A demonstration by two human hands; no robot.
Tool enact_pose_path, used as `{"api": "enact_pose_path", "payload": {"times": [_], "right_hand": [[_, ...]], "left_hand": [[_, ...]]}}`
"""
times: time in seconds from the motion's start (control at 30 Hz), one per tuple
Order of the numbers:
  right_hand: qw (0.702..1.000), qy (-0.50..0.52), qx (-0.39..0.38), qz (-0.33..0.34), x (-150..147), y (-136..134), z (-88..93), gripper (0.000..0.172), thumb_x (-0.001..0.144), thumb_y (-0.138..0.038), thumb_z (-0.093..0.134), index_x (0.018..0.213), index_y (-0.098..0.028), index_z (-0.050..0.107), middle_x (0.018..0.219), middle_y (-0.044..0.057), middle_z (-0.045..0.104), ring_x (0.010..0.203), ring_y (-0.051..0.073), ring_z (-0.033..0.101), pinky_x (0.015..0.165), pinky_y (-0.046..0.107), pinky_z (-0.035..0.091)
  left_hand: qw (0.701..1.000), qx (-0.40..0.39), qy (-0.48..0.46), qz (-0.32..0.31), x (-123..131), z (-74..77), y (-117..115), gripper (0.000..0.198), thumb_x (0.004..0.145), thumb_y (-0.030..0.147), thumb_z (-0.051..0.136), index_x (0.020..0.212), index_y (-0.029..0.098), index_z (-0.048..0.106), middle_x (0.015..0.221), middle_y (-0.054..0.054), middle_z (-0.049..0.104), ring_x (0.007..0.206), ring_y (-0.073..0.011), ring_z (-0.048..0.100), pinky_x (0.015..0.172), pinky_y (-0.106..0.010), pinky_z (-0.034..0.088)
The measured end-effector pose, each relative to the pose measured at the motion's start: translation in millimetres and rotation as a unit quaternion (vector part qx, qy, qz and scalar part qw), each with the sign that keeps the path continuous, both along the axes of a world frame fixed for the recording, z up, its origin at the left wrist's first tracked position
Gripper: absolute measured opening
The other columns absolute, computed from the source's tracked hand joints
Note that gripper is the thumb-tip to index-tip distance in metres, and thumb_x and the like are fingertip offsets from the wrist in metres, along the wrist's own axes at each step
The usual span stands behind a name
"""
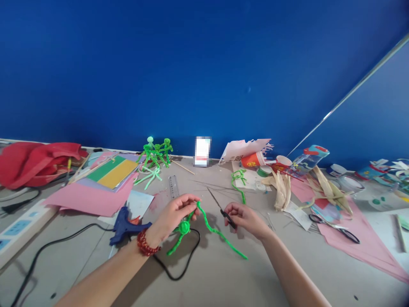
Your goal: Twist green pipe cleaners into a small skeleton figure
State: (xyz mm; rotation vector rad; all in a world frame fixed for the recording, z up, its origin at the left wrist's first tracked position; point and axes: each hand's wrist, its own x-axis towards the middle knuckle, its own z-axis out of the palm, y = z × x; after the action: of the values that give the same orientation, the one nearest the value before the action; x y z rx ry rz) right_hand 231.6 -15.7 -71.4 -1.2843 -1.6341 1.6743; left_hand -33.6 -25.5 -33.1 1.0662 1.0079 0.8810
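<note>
Green pipe-cleaner figure (184,227) pinched in our left hand (175,216), coil formed, long ends still loose; right hand (243,217) closed on scissors (227,218); three standing figures (155,152) upper left of centre

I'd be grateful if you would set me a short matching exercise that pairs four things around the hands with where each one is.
Things:
1. black scissors
2. green pipe cleaner
3. red bead bracelet
4. blue glue gun

Places:
A. Held in the left hand
B. Lying on the tabletop to the left of the left hand
C. Around the left wrist
D. Held in the right hand

Right pairs: 1-D, 2-A, 3-C, 4-B
</note>
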Motion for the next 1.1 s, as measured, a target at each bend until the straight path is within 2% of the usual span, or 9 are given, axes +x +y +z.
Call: {"api": "enact_pose_path", "payload": {"times": [0.07,0.17,0.3,0.63,0.77,0.87,1.1], "right_hand": [[0.998,0.051,-0.026,0.024,3,1,-3.8,0.026,0.077,-0.039,0.068,0.084,-0.016,0.056,0.071,0.001,0.066,0.050,0.009,0.054,0.047,0.019,0.043],[0.994,0.049,-0.062,0.077,8,3,-6.3,0.036,0.070,-0.044,0.077,0.078,-0.015,0.059,0.062,-0.001,0.063,0.046,0.006,0.048,0.042,0.016,0.037],[0.983,0.052,-0.094,0.147,13,5,-8.7,0.047,0.064,-0.055,0.079,0.079,-0.014,0.062,0.062,-0.002,0.063,0.047,0.007,0.048,0.041,0.016,0.036],[0.973,0.093,-0.119,0.176,11,4,-8.5,0.058,0.060,-0.064,0.078,0.081,-0.012,0.064,0.060,-0.001,0.062,0.044,0.007,0.047,0.039,0.016,0.032],[0.972,0.100,-0.125,0.172,10,3,-10.0,0.056,0.062,-0.062,0.078,0.080,-0.012,0.064,0.060,0.000,0.063,0.044,0.007,0.047,0.037,0.015,0.031],[0.968,0.115,-0.142,0.172,8,2,-12.4,0.056,0.062,-0.062,0.078,0.080,-0.011,0.063,0.059,0.000,0.063,0.044,0.007,0.050,0.037,0.015,0.035],[0.956,0.168,-0.165,0.172,0,1,-17.4,0.056,0.063,-0.060,0.079,0.081,-0.009,0.064,0.057,-0.001,0.063,0.038,0.004,0.048,0.034,0.013,0.035]], "left_hand": [[0.999,-0.027,-0.018,0.011,0,-1.5,0,0.026,0.078,0.033,0.071,0.095,0.015,0.063,0.079,-0.006,0.070,0.067,-0.0137,0.064,0.061,-0.023,0.047],[0.997,-0.063,-0.035,0.022,-1,-3.3,1,0.027,0.076,0.035,0.073,0.093,0.016,0.062,0.080,-0.007,0.070,0.065,-0.0143,0.065,0.052,-0.020,0.044],[0.996,-0.073,-0.047,0.020,-1,-3.1,1,0.025,0.076,0.034,0.074,0.087,0.017,0.059,0.076,-0.005,0.070,0.062,-0.0125,0.064,0.049,-0.018,0.043],[0.995,-0.085,-0.045,0.004,1,-6.3,1,0.025,0.076,0.035,0.075,0.085,0.018,0.060,0.074,-0.004,0.071,0.061,-0.0124,0.065,0.051,-0.018,0.045],[0.995,-0.089,-0.052,-0.003,3,-5.7,-1,0.026,0.074,0.036,0.077,0.083,0.018,0.060,0.070,-0.002,0.069,0.060,-0.0117,0.065,0.055,-0.019,0.047],[0.994,-0.083,-0.061,-0.020,5,-5.2,-3,0.026,0.074,0.036,0.076,0.082,0.017,0.060,0.068,-0.002,0.068,0.061,-0.0118,0.064,0.059,-0.020,0.048],[0.995,-0.071,-0.053,-0.035,6,-5.0,-7,0.018,0.078,0.029,0.070,0.086,0.017,0.060,0.071,-0.003,0.070,0.065,-0.0130,0.065,0.061,-0.022,0.047]]}}
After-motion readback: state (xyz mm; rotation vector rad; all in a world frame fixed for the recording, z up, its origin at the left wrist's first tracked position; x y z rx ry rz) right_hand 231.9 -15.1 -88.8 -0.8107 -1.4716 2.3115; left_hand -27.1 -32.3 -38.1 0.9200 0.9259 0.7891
